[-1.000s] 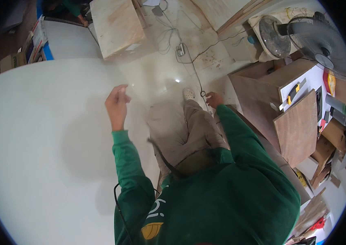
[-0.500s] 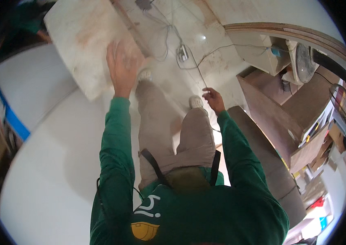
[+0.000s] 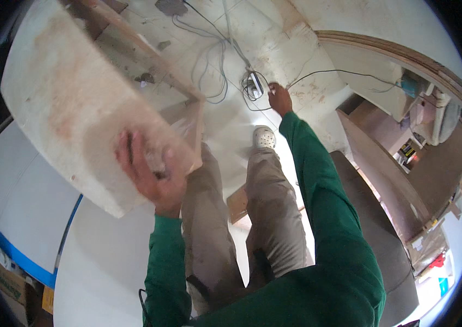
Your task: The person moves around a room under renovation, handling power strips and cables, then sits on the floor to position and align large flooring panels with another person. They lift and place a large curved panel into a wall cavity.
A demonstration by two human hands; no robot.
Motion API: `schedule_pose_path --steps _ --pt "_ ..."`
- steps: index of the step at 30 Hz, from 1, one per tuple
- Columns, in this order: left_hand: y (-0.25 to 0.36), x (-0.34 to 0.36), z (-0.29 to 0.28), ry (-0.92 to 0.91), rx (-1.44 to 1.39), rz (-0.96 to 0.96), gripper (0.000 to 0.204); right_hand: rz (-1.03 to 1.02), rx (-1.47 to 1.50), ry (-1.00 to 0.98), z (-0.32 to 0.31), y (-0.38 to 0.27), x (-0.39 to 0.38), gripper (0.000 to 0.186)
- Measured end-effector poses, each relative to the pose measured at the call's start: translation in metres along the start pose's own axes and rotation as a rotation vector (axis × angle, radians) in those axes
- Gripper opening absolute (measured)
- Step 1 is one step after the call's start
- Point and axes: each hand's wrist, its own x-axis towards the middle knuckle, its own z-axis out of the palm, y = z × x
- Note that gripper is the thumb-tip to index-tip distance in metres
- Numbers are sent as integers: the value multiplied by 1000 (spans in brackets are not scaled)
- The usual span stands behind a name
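Note:
My left hand (image 3: pixel 149 169) is blurred, its fingers apart and curved against the pale, stained top panel (image 3: pixel 62 82) of a box-like wooden piece with an open side. My right hand (image 3: pixel 278 98) is raised beside my leg, fingers loosely bent and apart with nothing visible in them. Just beyond it in the picture, a white power strip (image 3: pixel 255 84) lies on the tiled floor among tangled cables (image 3: pixel 214 65). My shoe (image 3: pixel 264 139) stands below the strip, and my left foot is hidden by the wooden piece.
A white surface (image 3: pixel 94 261) is at lower left, beside a blue-edged white panel (image 3: pixel 18 191). A grey padded seat (image 3: pixel 384 256) runs along my right. Wooden cabinets (image 3: pixel 378 169) and a board with layered edge (image 3: pixel 384 43) stand at the right. A small wooden piece (image 3: pixel 237 204) lies between my legs.
The view has swung forward. My left hand has gone from over the white surface onto the wooden piece, which now shows larger. My right hand has reached forward toward the cables.

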Motion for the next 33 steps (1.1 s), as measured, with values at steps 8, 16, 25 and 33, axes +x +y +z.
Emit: schedule_pose_path --steps 8,16,25,33 --pt "7 -5 9 -34 198 27 52 -46 -86 25 24 -20 78 28" --pt "24 -9 11 -44 174 43 47 -122 219 -285 -11 -5 -65 14" --pt "47 -12 9 -58 157 -1 48 619 -57 245 -2 150 -162 19" --pt "51 -9 6 -95 175 15 49 445 161 792 -72 251 -85 14"
